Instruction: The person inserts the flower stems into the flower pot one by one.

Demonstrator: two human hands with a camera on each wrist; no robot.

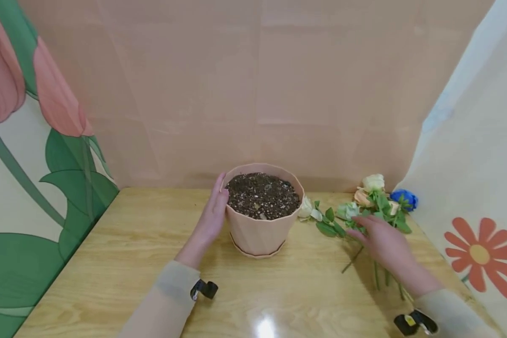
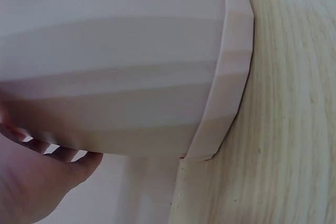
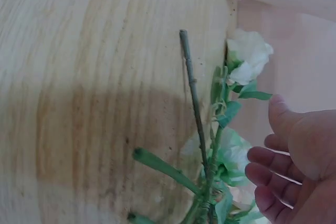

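Note:
A pink faceted flowerpot [image 1: 257,234] filled with dark soil [image 1: 263,195] stands on a matching saucer [image 1: 257,256] near the table's back. My left hand [image 1: 210,213] rests against the pot's left side, fingers fairly straight along the wall below the rim; the left wrist view shows its fingertips [image 2: 89,163] at the pot's surface. Over the cut flowers on the right hovers my right hand [image 1: 382,237], fingers loosely bent and holding nothing. A white rose [image 3: 249,56] and green stems [image 3: 163,169] lie beside that hand in the right wrist view.
The flower pile includes a blue rose [image 1: 405,199], a peach rose [image 1: 362,198] and a white rose [image 1: 373,181]. The wooden table [image 1: 122,263] meets a pink backdrop [image 1: 257,94] behind. Printed floral panels flank it, with a red flower [image 1: 479,253] on the right.

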